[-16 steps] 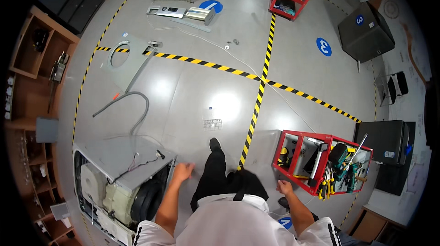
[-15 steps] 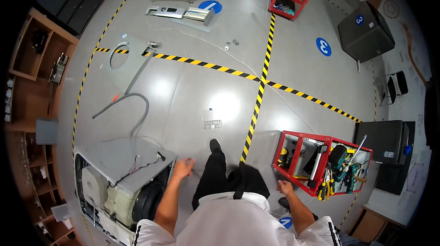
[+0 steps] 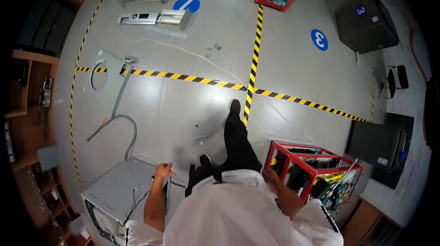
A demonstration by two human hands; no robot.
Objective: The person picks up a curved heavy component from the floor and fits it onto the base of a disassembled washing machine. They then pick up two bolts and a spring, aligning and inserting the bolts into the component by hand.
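I'm looking down on a broad grey floor, cut by black-and-yellow tape that crosses right of centre. My widest run of floor spreads through the middle of the frame, a white cable winding across it. Hemming me in at lower left is the grey metal housing, and at lower right the red tool cart, its near edge tight beside me. One black shoe is planted ahead, close to the tape.

Textures now: the housing's top is flat, smooth sheet metal with thin wires on it; the cart is a boxy red frame, tools crowded at its far end. A ribbed-looking grey hose arches at centre left, below a pale panel with a round hole.

And the hands: my left hand hangs by the housing's right side, fingers partly curled, a reddish sliver at their tips; finger or object, I can't tell. My right hand is a dark blur at the cart's left edge; whether it's gripping, touching or loose, I can't tell.
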